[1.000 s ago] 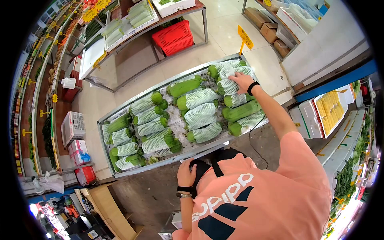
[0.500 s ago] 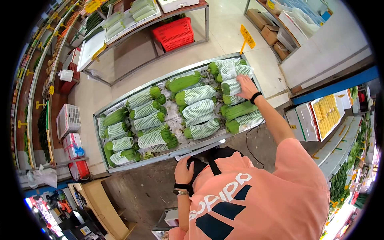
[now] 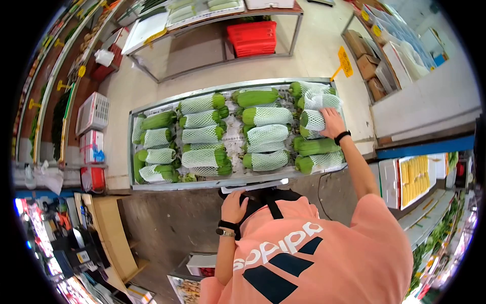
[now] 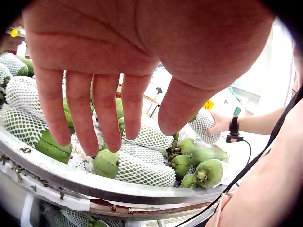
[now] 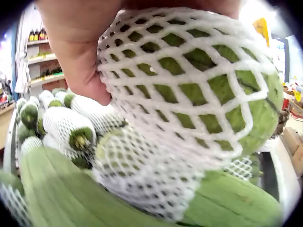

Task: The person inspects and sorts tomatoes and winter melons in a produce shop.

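Long green gourds, most in white foam net sleeves, lie in rows in a metal-rimmed display tray [image 3: 233,181]. At the tray's right end my right hand [image 3: 332,123] grips a netted gourd [image 3: 313,120]. Close up in the right wrist view, that gourd [image 5: 189,85] has thumb and fingers round its net, above another netted gourd [image 5: 142,165] and a bare one [image 5: 61,189]. My left hand [image 3: 234,206] is by the tray's front edge, against the body; in the left wrist view the left hand [image 4: 137,61] has extended fingers and holds nothing.
Behind the tray stand a table with pale vegetables and a red basket [image 3: 251,38] beneath it. A yellow sign [image 3: 345,62] rises at the back right corner. White boxes of yellow corn [image 3: 415,176] stand at right, shelves at left.
The head view has turned and shifted, so the tray now looks level. My right hand stays on the netted gourd at the right end, with its fingers lower round it than at first.
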